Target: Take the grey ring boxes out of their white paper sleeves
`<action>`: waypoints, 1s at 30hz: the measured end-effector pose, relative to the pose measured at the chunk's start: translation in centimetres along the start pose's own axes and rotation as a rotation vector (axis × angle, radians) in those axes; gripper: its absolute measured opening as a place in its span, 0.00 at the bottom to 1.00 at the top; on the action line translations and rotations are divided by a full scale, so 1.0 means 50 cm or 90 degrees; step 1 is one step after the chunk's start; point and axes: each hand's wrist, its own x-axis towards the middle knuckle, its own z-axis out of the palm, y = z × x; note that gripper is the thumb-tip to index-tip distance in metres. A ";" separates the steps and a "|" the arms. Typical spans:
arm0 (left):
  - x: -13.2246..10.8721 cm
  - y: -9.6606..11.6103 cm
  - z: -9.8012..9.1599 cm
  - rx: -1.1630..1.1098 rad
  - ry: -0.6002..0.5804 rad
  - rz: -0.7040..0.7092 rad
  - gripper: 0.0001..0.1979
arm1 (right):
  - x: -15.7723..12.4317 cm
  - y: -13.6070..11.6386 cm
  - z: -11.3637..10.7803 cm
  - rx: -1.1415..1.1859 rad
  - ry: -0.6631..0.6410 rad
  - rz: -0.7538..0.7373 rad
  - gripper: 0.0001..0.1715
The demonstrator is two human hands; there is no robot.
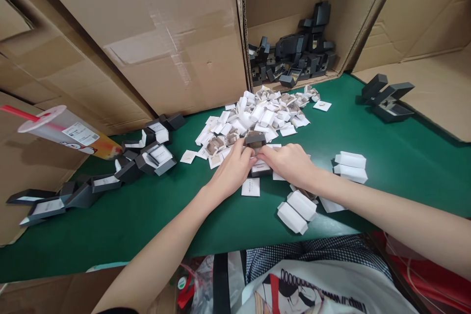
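My left hand and my right hand meet at a small dark jewelry box, which stands with its lid up. Both hands are closed on it, with the fingers bent over its middle and the thumbs close together. White material shows inside the box, but my fingers hide most of it. A white printed card lies flat just in front of it. Behind my hands spreads a heap of folded white card inserts, some with the grey-brown side up.
Dark boxes with white inserts line the left side, beside a drink cup with a red straw. More dark boxes fill an open carton behind. White inserts lie near the front edge; open dark boxes stand far right.
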 end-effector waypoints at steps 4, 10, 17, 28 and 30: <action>-0.001 0.000 0.004 -0.003 0.003 -0.003 0.12 | -0.004 -0.004 -0.001 0.015 0.036 0.002 0.20; -0.005 0.009 0.012 -0.094 0.071 -0.034 0.08 | -0.001 -0.008 -0.003 -0.001 0.019 0.027 0.18; -0.004 0.007 0.017 -0.151 0.120 -0.052 0.07 | 0.002 0.001 -0.006 0.003 0.028 0.021 0.18; -0.005 0.002 0.024 -0.153 0.139 -0.069 0.09 | -0.017 0.041 -0.008 -0.039 0.093 -0.141 0.16; -0.007 -0.002 0.023 -0.136 0.131 -0.041 0.10 | -0.015 0.034 -0.014 -0.069 0.069 -0.142 0.17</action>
